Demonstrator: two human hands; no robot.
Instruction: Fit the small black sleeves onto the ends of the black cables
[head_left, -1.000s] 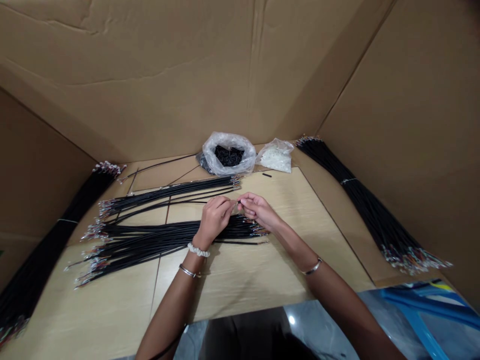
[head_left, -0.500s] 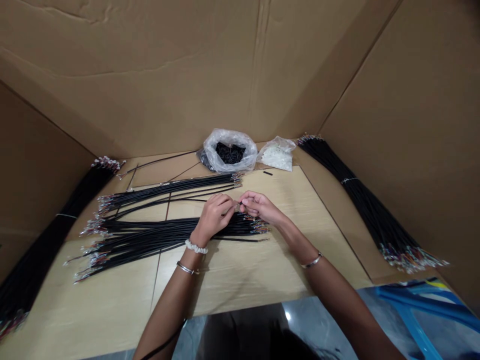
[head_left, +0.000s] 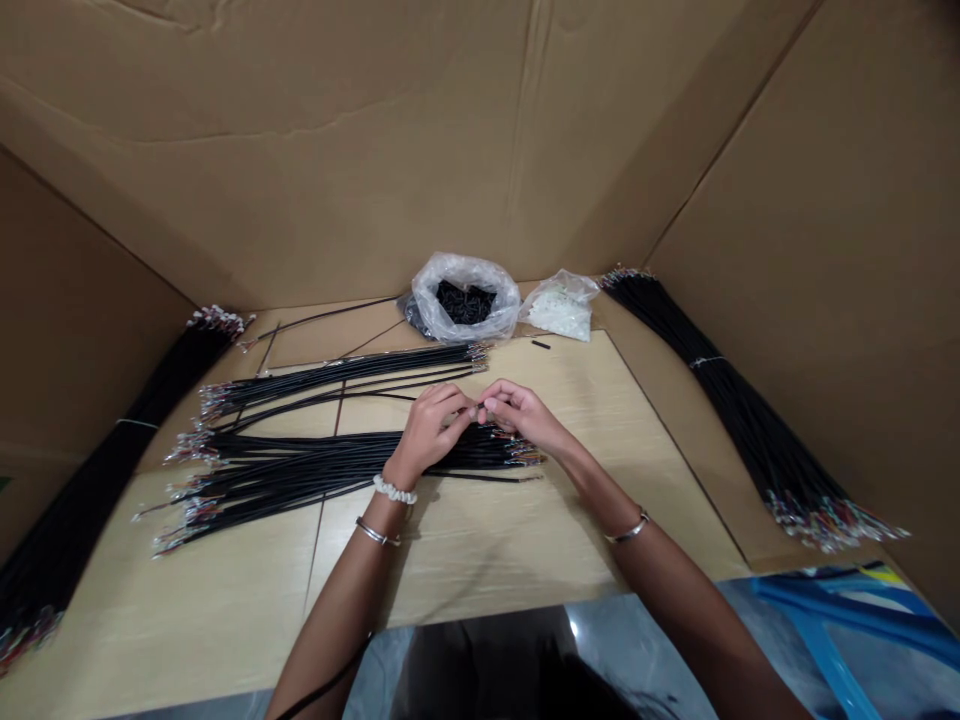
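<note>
My left hand and my right hand meet fingertip to fingertip over the middle of the wooden board. Both pinch the end of a thin black cable that runs off to the left. Just under my hands lies a loose spread of black cables with coloured wire ends. A smaller group of black cables lies just beyond my hands. What my fingertips press together at the cable's end is too small to make out.
A clear bag of small black parts and a clear bag of white parts sit at the back. Tied cable bundles lie at the far left and along the right. Cardboard walls enclose the board. A blue object is at lower right.
My hands stay pinched together at the same spot; the fingers shift only slightly. The view has tilted a little.
</note>
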